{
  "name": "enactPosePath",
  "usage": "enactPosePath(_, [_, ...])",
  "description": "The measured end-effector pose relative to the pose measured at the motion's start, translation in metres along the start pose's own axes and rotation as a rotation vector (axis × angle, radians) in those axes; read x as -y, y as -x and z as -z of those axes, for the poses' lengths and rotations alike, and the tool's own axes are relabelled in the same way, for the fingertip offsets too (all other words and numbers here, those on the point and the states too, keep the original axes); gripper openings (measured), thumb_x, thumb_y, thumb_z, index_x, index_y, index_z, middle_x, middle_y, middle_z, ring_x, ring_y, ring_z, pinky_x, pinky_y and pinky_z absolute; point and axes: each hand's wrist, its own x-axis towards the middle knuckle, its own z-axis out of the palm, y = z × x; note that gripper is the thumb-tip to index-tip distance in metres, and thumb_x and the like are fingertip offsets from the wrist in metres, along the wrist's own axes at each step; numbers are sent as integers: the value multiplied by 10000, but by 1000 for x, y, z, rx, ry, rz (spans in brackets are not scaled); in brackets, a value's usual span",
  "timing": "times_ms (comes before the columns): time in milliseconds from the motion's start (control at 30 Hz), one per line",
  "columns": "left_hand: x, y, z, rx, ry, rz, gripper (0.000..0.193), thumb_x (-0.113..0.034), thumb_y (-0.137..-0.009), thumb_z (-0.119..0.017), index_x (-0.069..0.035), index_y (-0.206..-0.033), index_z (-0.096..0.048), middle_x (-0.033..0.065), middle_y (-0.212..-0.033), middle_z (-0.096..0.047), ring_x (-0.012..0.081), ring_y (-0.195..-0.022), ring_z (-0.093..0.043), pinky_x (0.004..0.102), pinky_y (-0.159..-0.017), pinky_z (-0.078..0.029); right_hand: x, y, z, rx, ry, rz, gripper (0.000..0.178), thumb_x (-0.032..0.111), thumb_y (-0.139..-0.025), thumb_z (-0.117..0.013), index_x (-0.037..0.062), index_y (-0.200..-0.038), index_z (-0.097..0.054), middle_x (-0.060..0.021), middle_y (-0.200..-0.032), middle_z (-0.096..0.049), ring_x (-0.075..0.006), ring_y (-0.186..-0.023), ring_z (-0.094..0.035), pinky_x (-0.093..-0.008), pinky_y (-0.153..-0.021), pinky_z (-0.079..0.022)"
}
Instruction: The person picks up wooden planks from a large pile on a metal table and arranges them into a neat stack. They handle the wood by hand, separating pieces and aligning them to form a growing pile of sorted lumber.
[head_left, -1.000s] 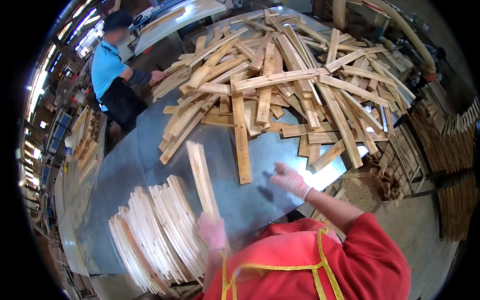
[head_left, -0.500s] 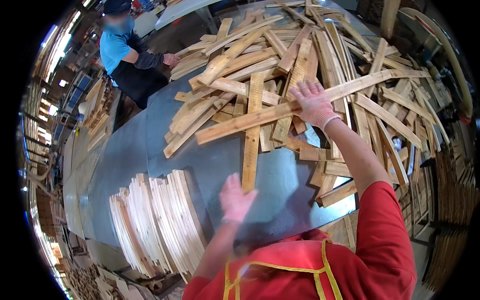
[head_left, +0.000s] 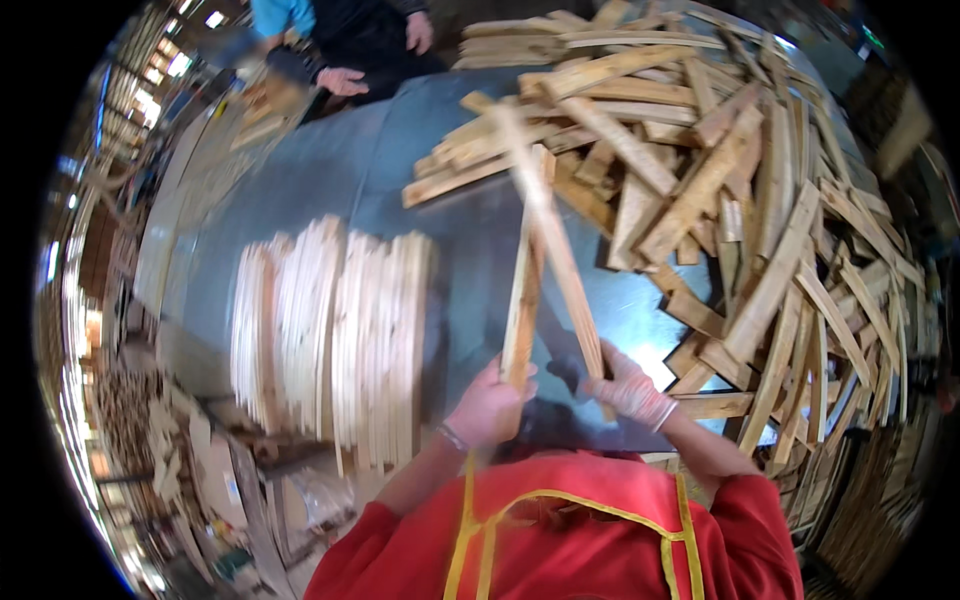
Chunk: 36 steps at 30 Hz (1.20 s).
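Note:
My left hand [head_left: 490,405], gloved, is closed round the near end of a wooden slat [head_left: 523,290] that points away over the metal table. In my gloved right hand [head_left: 630,388] is the near end of a second wooden slat [head_left: 560,260], blurred by motion. It leans to the left, and its far part crosses over the first slat. To the left of my hands, a row of pale slats [head_left: 380,340] lies side by side in neat bundles. A jumbled heap of loose slats [head_left: 700,170] covers the right and far side.
The grey metal table [head_left: 300,180] runs away to the left. Across it stands a co-worker in a blue top, one gloved hand [head_left: 343,82] near the far edge. Scrap wood and boards [head_left: 215,470] lie below the table at left.
My right hand has come back from the heap with a slat and swung it toward me. My left hand has taken hold of another slat. The view has shifted; the co-worker's hands have moved apart.

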Motion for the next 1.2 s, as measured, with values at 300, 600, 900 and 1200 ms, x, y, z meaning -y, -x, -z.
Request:
enactPosePath(300, [55,29,81,-447,-527,30,760,-211,-835,-766,-70,-1519,-467,232,-1227,-703,329,-1073,-702,422,-966,-554,-3,-20,-167,443,427,109,737,405,-928,-719,29,-1505,-455,-217,-1346,-654,-304,-1213,-648,-409,-1053,-515])
enactPosePath(600, [88,99,142,-969,-1621,-346,807,-241,-783,-748,-16,-1495,-441,185,-1558,-429,372,-1448,-411,540,-1209,-320,-4,-29,63,-757,573,248,756,363,-903,-774,44,-1527,-490,-174,-1492,-593,-340,-1373,-557,-418,-1164,-435])
enactPosePath(900, [43,87,110,-825,-1958,-327,747,-296,-814,-688,8,-1465,-481,208,-1525,-433,418,-1412,-408,556,-1187,-308,-17,32,249,-1394,912,-415,654,351,-862,-753,56,-1394,-515,-210,-1326,-651,-391,-1228,-630,-481,-1048,-504])
enactPosePath(1200, [-4,-7,-64,-169,-977,-380,753,-248,-830,-794,-20,-1482,-495,220,-1471,-529,356,-1320,-558,436,-1090,-474,-1,21,75,-549,23,-122,892,233,-816,-903,70,-1545,-415,-75,-1085,-653,-214,-910,-664,-341,-859,-606])
